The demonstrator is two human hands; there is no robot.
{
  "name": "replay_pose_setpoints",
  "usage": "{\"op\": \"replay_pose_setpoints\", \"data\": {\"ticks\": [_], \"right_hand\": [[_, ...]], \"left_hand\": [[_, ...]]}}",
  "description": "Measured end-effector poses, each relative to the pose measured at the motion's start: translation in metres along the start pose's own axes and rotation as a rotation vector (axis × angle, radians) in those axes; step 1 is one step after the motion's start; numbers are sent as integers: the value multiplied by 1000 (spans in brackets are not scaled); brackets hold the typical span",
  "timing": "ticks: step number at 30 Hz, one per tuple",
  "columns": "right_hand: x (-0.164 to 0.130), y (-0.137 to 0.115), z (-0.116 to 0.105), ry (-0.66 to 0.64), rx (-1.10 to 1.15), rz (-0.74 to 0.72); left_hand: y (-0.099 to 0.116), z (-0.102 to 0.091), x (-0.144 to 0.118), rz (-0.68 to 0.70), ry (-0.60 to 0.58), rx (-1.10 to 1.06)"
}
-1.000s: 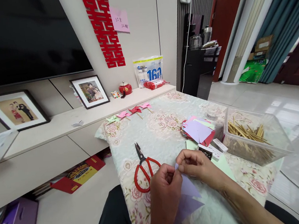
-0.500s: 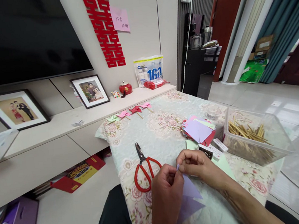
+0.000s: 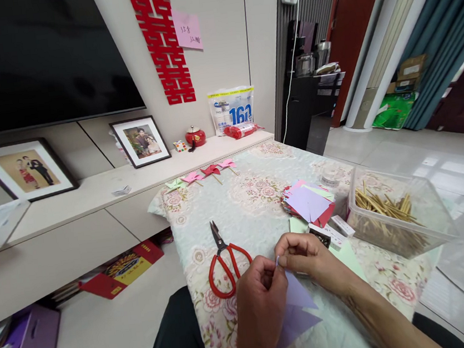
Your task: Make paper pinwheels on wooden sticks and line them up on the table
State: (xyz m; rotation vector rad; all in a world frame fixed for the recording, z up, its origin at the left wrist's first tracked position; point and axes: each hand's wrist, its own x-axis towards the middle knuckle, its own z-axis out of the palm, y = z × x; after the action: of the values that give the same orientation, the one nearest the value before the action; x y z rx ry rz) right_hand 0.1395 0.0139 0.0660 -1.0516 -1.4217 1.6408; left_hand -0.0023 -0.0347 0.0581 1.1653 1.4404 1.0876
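Both hands pinch one lilac sheet of paper just above the near edge of the table. My left hand grips its top corner from the left, and my right hand pinches the same corner from the right. The sheet hangs below the fingers, folded into pointed flaps. Red-handled scissors lie on the floral tablecloth just left of my left hand.
A stack of coloured paper squares lies behind my right hand, small boxes beside it. A clear plastic tub of wooden sticks stands at the right. Several finished paper pinwheels lie at the table's far edge.
Both hands shifted slightly to the right and down with the lilac paper; their grip on its corner is unchanged.
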Motion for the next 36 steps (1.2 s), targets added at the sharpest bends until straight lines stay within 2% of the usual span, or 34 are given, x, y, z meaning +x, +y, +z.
{"op": "replay_pose_setpoints", "data": {"ticks": [6,9,15,22,33,36], "right_hand": [[0,3,2,33,-31,-3],[1,7,1,59,-48,-19],[3,9,-8,-56,18,7],[4,8,-9,-51,-52,-19],[2,6,-5,24,-186,-75],[3,9,-4,50,-148,-58]], "left_hand": [[-8,2,2,5,-40,-17],[-9,2,2,8,-22,1],[-3,-1,3,-15,-13,-26],[-6,-3,4,-22,-33,-33],[-8,1,2,10,-27,49],[-10,3,2,6,-41,31]]}}
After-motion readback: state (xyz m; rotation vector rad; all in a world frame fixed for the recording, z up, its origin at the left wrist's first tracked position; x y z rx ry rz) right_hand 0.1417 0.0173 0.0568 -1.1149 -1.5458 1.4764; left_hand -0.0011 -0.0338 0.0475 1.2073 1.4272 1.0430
